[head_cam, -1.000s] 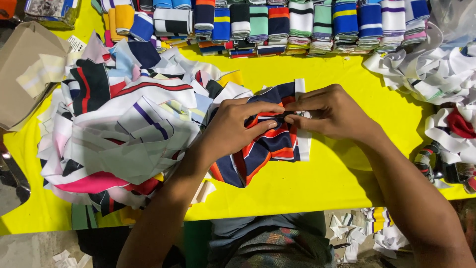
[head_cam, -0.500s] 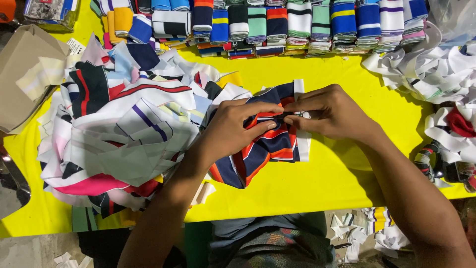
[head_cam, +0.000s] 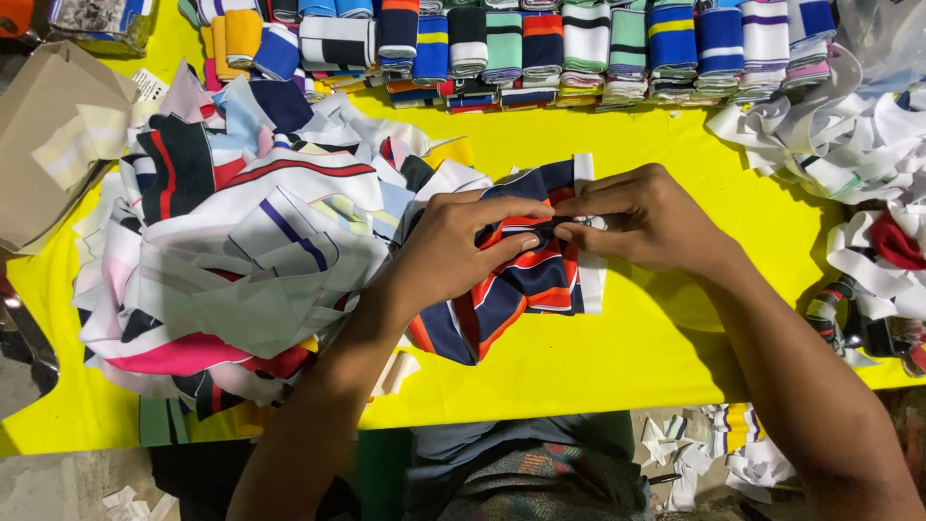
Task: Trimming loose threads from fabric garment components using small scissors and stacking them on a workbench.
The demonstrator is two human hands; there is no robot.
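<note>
Both hands meet mid-frame over a navy knit collar piece (head_cam: 521, 289) w/ red, orange & white stripes. It lies on the yellow surface (head_cam: 656, 347), just right of the big scrap heap, its left edge touching the heap.

Left hand (head_cam: 463, 246) rests on top of the piece, palm down, fingers (head_cam: 516, 241) curled & pinching a fold of the striped fabric near its upper middle. Right hand (head_cam: 646, 217) comes in from the right, fingers clenched on the same fold; fingertips of both hands touch or nearly touch at the pinch point. A white strip (head_cam: 588, 275) runs along the piece's right edge, partly under the right hand.

Around:
- Left: loose heap of cut fabric scraps (head_cam: 231, 251), white, navy, pink, red, pale blue, all tangled.
- Far left: brown cardboard box (head_cam: 48, 135), at the surface's edge.
- Top: row of folded striped knit bundles (head_cam: 540, 48), side by side, many colours, well apart from the hands.
- Right: pile of white fabric strips (head_cam: 849, 154), some w/ red bits, near the right forearm.
- Bottom: paper/fabric offcuts on the floor (head_cam: 733, 449).
</note>
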